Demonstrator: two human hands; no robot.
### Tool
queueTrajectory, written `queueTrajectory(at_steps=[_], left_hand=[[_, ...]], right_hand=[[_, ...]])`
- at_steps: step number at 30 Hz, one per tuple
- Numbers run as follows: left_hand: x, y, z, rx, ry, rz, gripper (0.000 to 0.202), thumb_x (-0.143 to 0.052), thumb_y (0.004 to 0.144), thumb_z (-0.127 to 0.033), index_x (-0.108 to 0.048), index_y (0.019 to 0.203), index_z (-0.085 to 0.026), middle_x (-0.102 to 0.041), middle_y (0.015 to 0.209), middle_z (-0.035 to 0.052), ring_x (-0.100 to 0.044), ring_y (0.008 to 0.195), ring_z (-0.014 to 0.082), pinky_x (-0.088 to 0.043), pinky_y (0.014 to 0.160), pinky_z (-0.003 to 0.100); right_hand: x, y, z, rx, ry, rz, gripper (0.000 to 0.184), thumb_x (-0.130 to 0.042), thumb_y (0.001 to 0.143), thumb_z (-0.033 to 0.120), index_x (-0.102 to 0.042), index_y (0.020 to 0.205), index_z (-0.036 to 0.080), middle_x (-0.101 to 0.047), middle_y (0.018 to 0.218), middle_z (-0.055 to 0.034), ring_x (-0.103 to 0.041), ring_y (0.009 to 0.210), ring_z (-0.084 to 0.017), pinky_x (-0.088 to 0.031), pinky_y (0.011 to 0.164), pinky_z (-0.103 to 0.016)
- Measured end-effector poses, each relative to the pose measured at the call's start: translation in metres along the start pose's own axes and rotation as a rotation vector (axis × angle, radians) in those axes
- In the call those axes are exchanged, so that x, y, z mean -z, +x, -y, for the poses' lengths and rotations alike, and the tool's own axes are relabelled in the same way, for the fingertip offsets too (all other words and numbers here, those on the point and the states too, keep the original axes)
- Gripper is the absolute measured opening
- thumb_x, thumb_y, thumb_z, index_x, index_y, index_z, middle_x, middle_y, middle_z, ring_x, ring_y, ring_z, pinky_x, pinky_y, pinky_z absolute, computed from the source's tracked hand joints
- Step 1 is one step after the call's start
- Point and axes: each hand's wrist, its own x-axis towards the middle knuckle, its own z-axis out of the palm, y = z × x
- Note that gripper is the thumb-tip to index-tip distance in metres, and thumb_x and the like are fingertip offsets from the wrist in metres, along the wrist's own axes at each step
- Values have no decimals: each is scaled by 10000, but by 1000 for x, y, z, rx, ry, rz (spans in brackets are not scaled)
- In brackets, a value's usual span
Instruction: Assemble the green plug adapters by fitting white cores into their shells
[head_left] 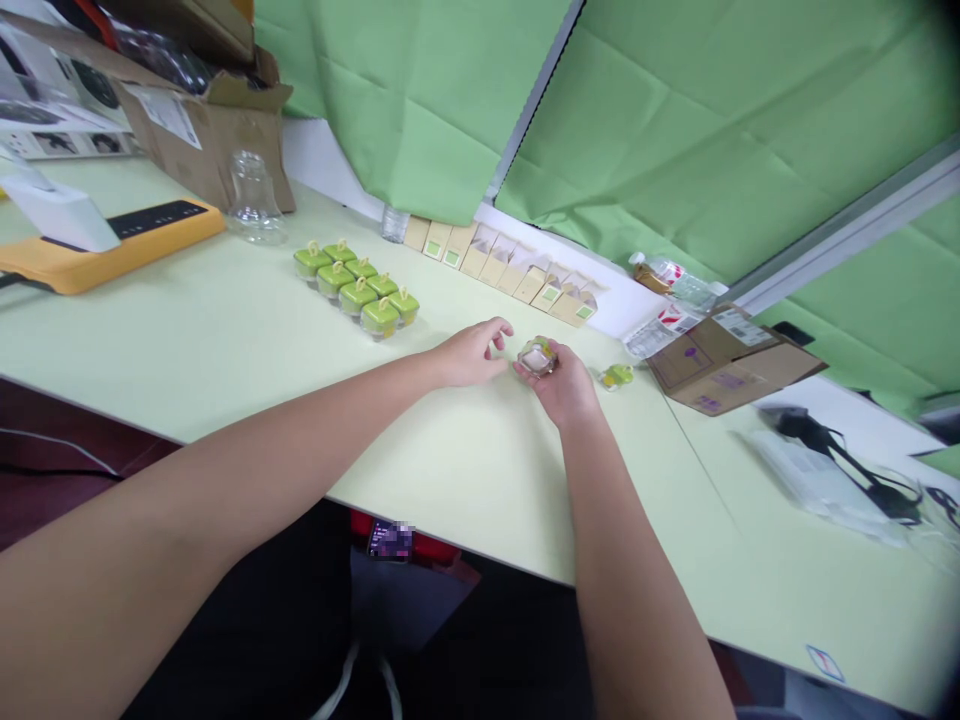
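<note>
My right hand point(559, 385) grips a small clear container point(537, 356) with some green on it, its clear bottom turned toward me. My left hand point(476, 352) is just to the left, fingers loosely bent and apart, with nothing in it. Beyond my right hand, a similar small green-lidded container point(617, 376) lies on the table. On the left, several clear containers with green lids point(357, 291) and pale loops on top stand in close rows.
Small cardboard boxes point(501, 262) line the wall. A clear jar point(255, 200), an orange power strip point(142, 240) and an open carton point(202, 140) are at left. At right sit plastic bottles point(679, 282), a cardboard box point(724, 360) and black cables point(847, 465). A phone point(390, 540) lies below the table edge.
</note>
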Motion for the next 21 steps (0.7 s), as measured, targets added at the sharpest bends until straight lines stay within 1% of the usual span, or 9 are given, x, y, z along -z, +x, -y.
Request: queueTrajectory(at_steps=[2, 3, 5, 8, 10, 14, 18, 21], left_hand=[[-3, 0, 0, 3, -29, -13, 633, -688, 771, -314, -458, 1349, -195, -569, 1227, 100, -603, 853, 159, -509, 794, 328], [-4, -1, 0, -14, -31, -16, 671, -699, 772, -337, -438, 1377, -211, -549, 1272, 106, -605, 881, 164, -514, 806, 332], [-4, -1, 1, -69, -20, -8, 627, -688, 787, -316, -463, 1367, -235, -541, 1294, 101, -604, 911, 167, -521, 817, 329], [0, -1, 0, -135, 3, 5, 509, -676, 790, -254, -544, 1280, -223, -563, 1239, 92, -602, 927, 174, -527, 830, 331], [2, -1, -2, -140, 11, 11, 481, -705, 769, -247, -575, 1231, -207, -574, 1201, 89, -603, 926, 179, -530, 833, 336], [4, -1, -5, -120, 20, 27, 464, -739, 744, -249, -591, 1180, -197, -579, 1165, 78, -598, 869, 166, -523, 801, 326], [4, -1, -7, -134, 34, 22, 433, -746, 736, -258, -597, 1140, -203, -580, 1128, 63, -589, 825, 156, -506, 771, 314], [5, -2, -8, -140, 47, 12, 422, -753, 729, -270, -601, 1118, -207, -582, 1106, 55, -589, 818, 157, -495, 756, 309]], right_hand=[[0, -2, -2, 45, -30, 81, 120, -622, 808, 242, -683, 910, 229, -670, 891, -11, -641, 803, -160, -609, 714, -314], [-1, -3, -3, 55, -48, 126, 139, -638, 799, 251, -692, 926, 232, -677, 903, -12, -642, 810, -162, -601, 704, -306], [-3, -7, -4, 51, -84, 227, 176, -666, 794, 266, -704, 961, 229, -701, 956, -24, -656, 838, -168, -587, 706, -298], [-7, -12, -4, 37, -134, 328, 207, -695, 807, 297, -710, 998, 220, -726, 1051, -50, -680, 903, -182, -579, 761, -309], [-7, -13, -4, 32, -164, 345, 216, -708, 811, 318, -713, 1002, 219, -733, 1062, -55, -686, 915, -185, -578, 776, -311], [-7, -12, -5, 16, -181, 341, 212, -705, 805, 344, -713, 976, 217, -741, 1002, -49, -690, 894, -185, -584, 715, -288], [-8, -13, -4, 20, -175, 331, 200, -697, 795, 334, -711, 955, 215, -743, 954, -37, -693, 849, -174, -586, 659, -268], [-9, -16, -2, 12, -181, 308, 189, -709, 784, 329, -706, 936, 217, -744, 938, -32, -695, 824, -172, -591, 655, -272]])
